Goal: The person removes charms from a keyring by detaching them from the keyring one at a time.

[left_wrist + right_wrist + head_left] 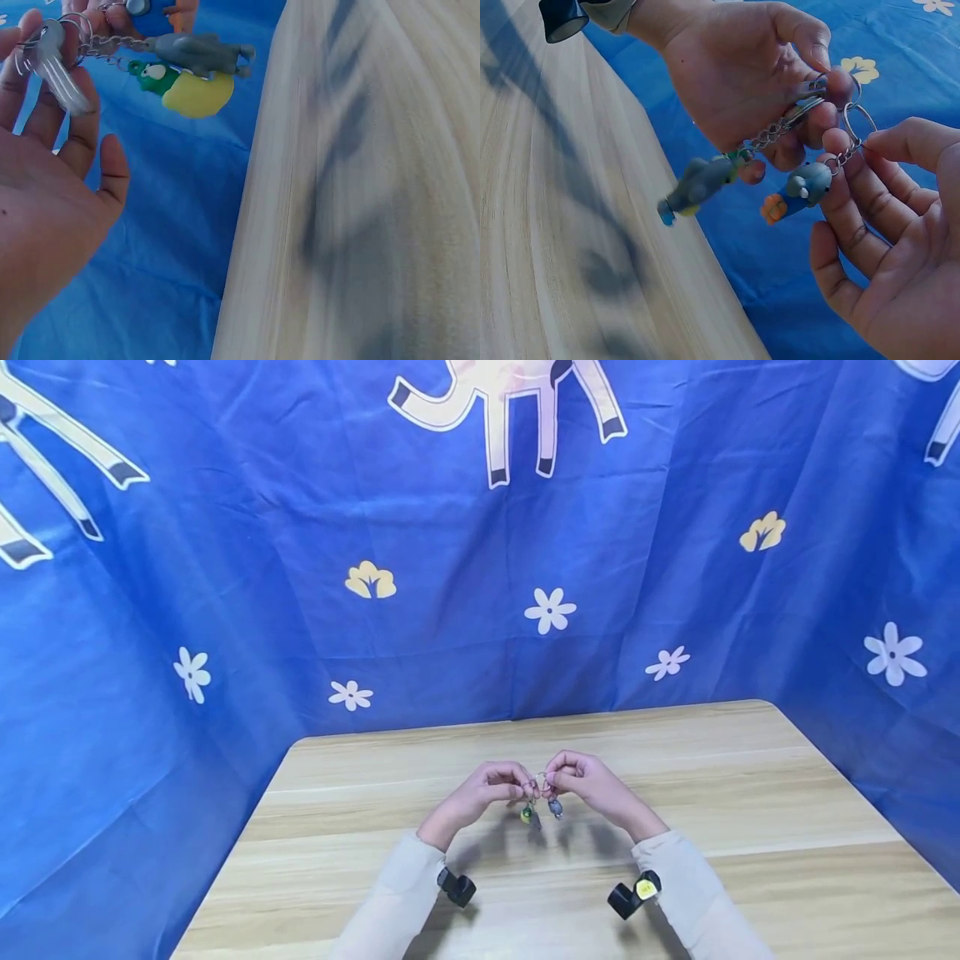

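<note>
Above the table, my left hand pinches a metal key ring between thumb and fingertips. From that ring hang a silver key, a grey animal figure on a chain and a green-and-yellow figure. Close beside it, my right hand pinches a second metal ring, which carries a small blue-grey figure with orange feet on a short chain. In the right wrist view the two rings meet; whether they are linked I cannot tell.
Below the hands lies a light wood-grain table, with shadows on it. A blue curtain printed with flowers and animals surrounds its back and sides. Black wrist cameras sit at both cuffs.
</note>
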{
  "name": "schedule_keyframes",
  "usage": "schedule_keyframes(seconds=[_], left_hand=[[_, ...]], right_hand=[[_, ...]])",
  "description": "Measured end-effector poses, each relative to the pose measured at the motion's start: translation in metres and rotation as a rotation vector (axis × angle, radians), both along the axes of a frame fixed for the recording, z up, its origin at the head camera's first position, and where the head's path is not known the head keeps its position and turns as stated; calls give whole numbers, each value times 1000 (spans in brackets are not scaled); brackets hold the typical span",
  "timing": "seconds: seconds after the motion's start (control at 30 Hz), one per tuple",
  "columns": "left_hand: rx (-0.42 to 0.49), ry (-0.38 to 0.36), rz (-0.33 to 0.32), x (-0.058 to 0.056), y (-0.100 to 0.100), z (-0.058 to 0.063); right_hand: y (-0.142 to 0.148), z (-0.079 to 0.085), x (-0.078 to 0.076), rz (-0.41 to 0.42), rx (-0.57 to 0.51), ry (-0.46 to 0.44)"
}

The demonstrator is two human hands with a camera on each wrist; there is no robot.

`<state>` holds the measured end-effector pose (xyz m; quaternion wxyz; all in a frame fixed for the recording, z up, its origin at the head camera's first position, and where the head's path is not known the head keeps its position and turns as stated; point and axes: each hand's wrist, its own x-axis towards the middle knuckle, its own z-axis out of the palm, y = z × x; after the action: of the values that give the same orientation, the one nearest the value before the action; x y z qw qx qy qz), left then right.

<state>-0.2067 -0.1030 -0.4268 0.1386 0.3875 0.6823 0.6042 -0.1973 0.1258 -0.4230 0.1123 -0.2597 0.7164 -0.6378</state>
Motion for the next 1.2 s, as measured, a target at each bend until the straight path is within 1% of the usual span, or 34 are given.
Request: schedule_keyframes(seconds=[0.2, 0.33, 0.47, 0.63, 0.73, 0.87, 0.97, 1.2], left_hand=[[-22, -56, 22, 1, 0, 0], [-19, -88, 15, 1, -1, 2], [-33, -99, 9, 2, 0, 4], [-68, -94, 18, 6, 0, 6], [-80, -93, 5, 8, -2, 5], [-95, -71, -6, 8, -2, 3], [-107, -56, 4, 9, -1, 3], [-100, -73, 41, 9, 1, 5]], right_hand=[[1, 2, 2, -4, -5, 3], [0, 7, 4, -11, -2, 3], [0, 9, 5, -8, 8, 9], [0, 8, 6, -8, 13, 14], [0, 6, 7, -4, 6, 11], [0, 5, 8, 1, -6, -1], [1, 6, 8, -1, -1, -7], [2, 11, 10, -21, 19, -7]])
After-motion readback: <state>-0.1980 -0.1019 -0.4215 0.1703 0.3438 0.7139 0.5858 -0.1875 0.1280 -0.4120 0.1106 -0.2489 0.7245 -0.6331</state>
